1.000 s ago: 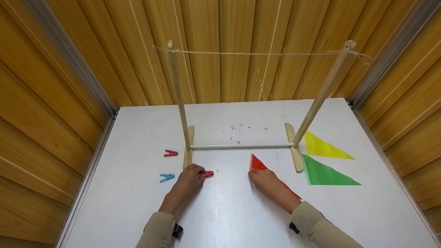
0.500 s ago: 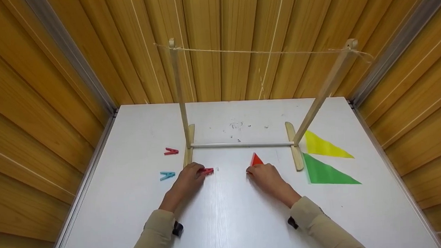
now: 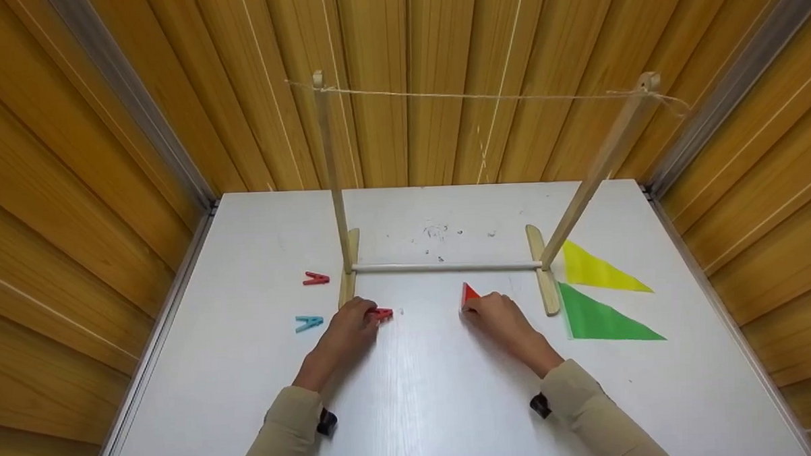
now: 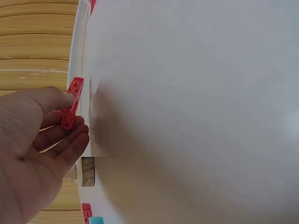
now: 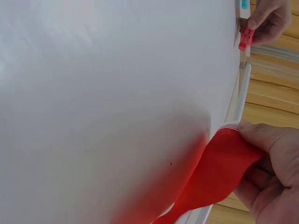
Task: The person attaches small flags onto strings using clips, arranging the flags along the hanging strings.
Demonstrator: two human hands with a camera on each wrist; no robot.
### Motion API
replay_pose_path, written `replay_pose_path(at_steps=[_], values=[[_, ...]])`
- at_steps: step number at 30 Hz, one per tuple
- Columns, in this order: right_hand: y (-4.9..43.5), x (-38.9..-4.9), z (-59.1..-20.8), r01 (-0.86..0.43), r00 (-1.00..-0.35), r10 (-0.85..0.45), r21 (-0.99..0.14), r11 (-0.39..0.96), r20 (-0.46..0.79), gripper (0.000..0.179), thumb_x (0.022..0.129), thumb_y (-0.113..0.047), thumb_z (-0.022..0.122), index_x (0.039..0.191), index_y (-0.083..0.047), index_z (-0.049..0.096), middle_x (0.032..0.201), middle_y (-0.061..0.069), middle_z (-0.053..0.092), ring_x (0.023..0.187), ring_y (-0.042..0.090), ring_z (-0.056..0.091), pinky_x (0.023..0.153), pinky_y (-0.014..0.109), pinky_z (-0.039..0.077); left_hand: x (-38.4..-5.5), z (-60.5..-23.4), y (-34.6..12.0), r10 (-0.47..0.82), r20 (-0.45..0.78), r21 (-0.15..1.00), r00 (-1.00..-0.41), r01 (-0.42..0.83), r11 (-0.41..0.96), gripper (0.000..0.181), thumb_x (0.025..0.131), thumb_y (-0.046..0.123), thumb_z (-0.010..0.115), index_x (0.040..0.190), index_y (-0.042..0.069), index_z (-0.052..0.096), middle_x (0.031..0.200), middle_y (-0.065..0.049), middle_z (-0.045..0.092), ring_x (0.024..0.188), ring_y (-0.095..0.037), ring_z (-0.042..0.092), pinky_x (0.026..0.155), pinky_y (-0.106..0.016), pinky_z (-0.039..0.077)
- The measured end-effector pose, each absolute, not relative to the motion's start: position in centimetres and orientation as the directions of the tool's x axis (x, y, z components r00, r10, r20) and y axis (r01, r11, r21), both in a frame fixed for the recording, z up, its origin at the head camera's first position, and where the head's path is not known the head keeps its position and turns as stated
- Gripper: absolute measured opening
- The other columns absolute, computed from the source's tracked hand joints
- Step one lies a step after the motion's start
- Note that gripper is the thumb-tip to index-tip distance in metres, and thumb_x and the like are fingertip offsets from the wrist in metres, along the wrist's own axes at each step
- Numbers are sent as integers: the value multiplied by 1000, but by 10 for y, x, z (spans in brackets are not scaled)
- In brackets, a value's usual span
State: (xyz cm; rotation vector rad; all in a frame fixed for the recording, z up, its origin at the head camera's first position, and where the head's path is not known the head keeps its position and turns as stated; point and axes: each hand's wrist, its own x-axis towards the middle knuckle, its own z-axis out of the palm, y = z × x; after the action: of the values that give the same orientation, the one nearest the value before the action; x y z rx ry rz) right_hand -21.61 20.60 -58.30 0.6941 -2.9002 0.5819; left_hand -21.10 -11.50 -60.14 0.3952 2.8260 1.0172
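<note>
Between thumb and fingers, my left hand (image 3: 347,328) pinches a red clothespin (image 4: 72,102), held just in front of the stand's left foot. My right hand (image 3: 500,319) grips a red triangular flag (image 5: 217,165) by its white-edged side, thumb on top. In the head view most of that flag is hidden under the hand; only a red corner (image 3: 470,292) shows. The right wrist view has the cloth hanging in a curve, its tip low over the white table (image 3: 411,403). A gap of bare tabletop separates the two hands.
A wooden stand carries a string (image 3: 468,96) between two tall posts, with a white crossbar (image 3: 447,266) low down. Left lie another red clothespin (image 3: 316,278) and a blue clothespin (image 3: 309,323). A yellow flag (image 3: 601,270) and a green flag (image 3: 604,314) lie right.
My right hand has lifted the red flag's edge and shifted slightly; the flag's long tip no longer shows beside the forearm. The left hand stays almost still with its clothespin.
</note>
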Motion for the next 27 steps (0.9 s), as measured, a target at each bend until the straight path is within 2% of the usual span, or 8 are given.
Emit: replay_pose_path(at_steps=[3,7,10,17,27], values=[[210,-217,-579,-488,-871,-415,-364,793,263,12,87,3,75,94,-5,78,86,9,77,74,19,71,67,36,61,-211,-599,-113,278,11,654,-961,217,725,28,98,19,70,122,7,64,116,-6,61,109,-23,60,102,-41,53],[214,-221,-569,-517,-852,-419,-389,762,314,7,89,-5,77,96,-6,78,87,6,77,76,20,73,69,36,61,-212,-597,-112,263,50,679,-964,226,698,30,98,19,70,123,6,62,117,-6,60,111,-24,61,100,-41,54],[217,-223,-557,-491,-870,-396,-432,757,295,10,90,-10,77,99,-7,79,90,5,78,80,21,74,74,38,62,-214,-595,-110,257,89,696,-962,245,675,33,96,14,71,125,3,61,118,-8,62,112,-26,63,101,-42,54],[227,-226,-533,-458,-889,-363,-527,716,279,20,87,-4,78,107,-4,79,103,8,77,100,27,72,92,44,58,-213,-592,-105,258,222,700,-940,338,629,30,93,11,75,119,3,63,113,-8,63,106,-24,64,96,-39,56],[235,-224,-514,-377,-925,-311,-642,667,219,19,91,-13,76,109,-11,81,101,2,78,99,20,72,89,37,60,-211,-583,-96,256,293,719,-921,389,576,32,94,13,74,124,5,65,116,-10,69,104,-26,68,94,-38,58]])
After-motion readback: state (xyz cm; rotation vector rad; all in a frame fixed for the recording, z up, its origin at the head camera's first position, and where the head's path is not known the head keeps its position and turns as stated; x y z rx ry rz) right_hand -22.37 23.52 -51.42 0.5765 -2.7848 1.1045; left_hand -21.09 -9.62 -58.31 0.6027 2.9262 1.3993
